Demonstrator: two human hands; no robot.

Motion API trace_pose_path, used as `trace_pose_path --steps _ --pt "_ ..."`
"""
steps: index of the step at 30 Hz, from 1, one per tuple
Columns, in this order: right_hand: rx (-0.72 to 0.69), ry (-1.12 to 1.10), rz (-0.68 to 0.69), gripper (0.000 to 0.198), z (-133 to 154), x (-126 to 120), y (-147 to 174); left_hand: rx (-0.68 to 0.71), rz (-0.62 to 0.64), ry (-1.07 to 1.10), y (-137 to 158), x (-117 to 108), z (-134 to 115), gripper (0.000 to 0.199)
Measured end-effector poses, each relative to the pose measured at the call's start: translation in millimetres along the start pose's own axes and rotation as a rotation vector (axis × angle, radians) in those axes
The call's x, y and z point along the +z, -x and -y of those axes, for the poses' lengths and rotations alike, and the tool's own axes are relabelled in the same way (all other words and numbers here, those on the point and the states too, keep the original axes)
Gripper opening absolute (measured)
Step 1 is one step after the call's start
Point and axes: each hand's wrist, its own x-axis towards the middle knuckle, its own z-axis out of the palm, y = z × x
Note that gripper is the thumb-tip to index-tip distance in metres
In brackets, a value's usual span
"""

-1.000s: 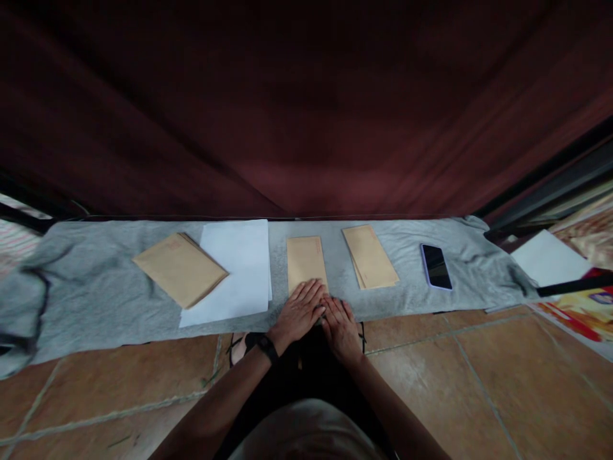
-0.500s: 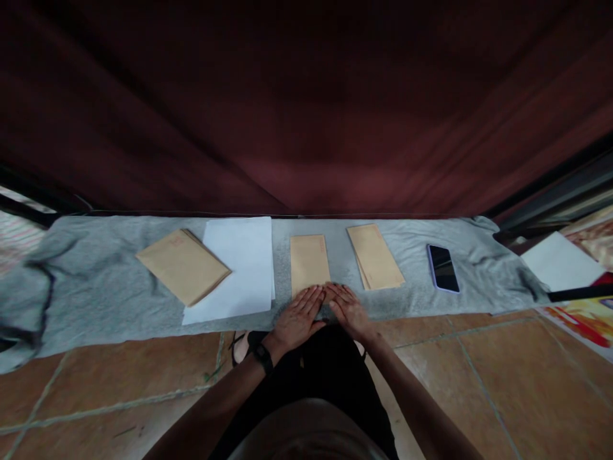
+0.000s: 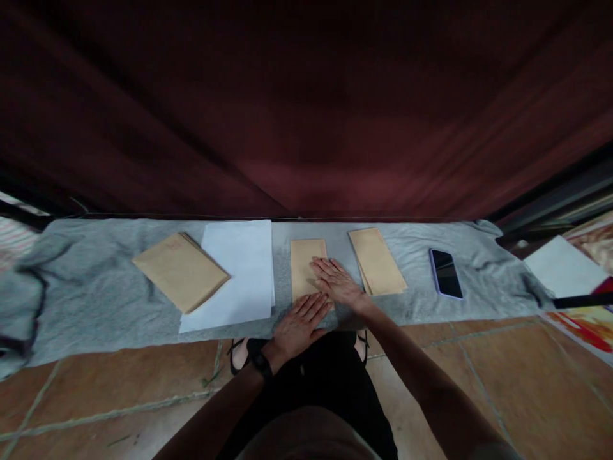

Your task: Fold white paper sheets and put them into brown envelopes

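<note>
A brown paper envelope [image 3: 304,262] lies flat on the grey cloth in front of me, its near end covered by my hands. Across that near end rests my left hand [image 3: 299,324], palm down with the fingers stretched out and a dark band on the wrist. My right hand [image 3: 336,281] lies flat a little farther up, its fingers spread over the envelope's right side. Both hands press from above and grip nothing. To the right is a small pile of brown envelopes [image 3: 378,260]. On the left, a stack of brown envelopes [image 3: 182,271] partly overlaps white paper sheets [image 3: 244,268].
The grey cloth [image 3: 100,287] covers a long narrow surface backed by a dark red curtain [image 3: 306,128]. A phone [image 3: 446,273] lies right of the envelopes. At the far right are a white sheet [image 3: 565,271] and a colourful printed item [image 3: 584,326]. Below is tiled floor [image 3: 143,377].
My right hand has slid forward from the envelope's near edge onto its right side. My left hand has stayed at the near end. The view has shifted slightly.
</note>
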Motion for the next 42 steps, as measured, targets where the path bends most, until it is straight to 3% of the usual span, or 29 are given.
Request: trace_pose_path --steps 11,21,32,42 --pt "0.074 0.023 0.047 0.058 -32.9 1.2 -50.7 0.028 0.007 0.017 -1.6 -2.5 1.9 0.060" --pt "0.055 0.076 0.034 0.063 -38.3 2.2 -80.4 0.014 0.009 0.047 -0.7 -1.7 1.2 0.062" --pt "-0.062 0.050 0.055 0.059 -17.3 4.2 -79.7 0.007 0.010 0.054 -1.2 -2.7 1.1 0.061" --pt "-0.169 0.037 0.075 0.052 3.8 5.1 -53.8 0.013 0.004 0.055 -3.7 -5.4 -0.1 0.059"
